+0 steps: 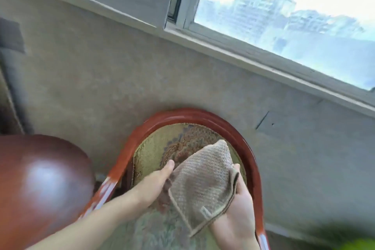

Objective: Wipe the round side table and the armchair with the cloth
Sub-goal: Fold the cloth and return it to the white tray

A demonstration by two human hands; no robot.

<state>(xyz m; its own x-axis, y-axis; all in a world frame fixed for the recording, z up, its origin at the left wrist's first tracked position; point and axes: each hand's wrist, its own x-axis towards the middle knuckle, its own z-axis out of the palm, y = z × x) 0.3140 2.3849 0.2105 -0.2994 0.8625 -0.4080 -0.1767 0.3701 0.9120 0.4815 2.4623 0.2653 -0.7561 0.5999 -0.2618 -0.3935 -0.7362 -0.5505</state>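
Note:
A beige waffle-weave cloth is held between both hands in front of the armchair's back. My left hand grips its left edge, thumb on top. My right hand cups it from below on the right, fingers curled over the folded hem. The armchair has a glossy red-brown wooden arched frame and a yellow-green patterned upholstered backrest; the cloth's tip lies against that upholstery. The round side table, dark polished wood with a glare spot, is at the lower left, beside the chair.
A beige wall stands right behind the chair and table. Above it runs a grey window frame with buildings outside. A dark object sits at the left edge. A blurred green patch shows at the bottom right corner.

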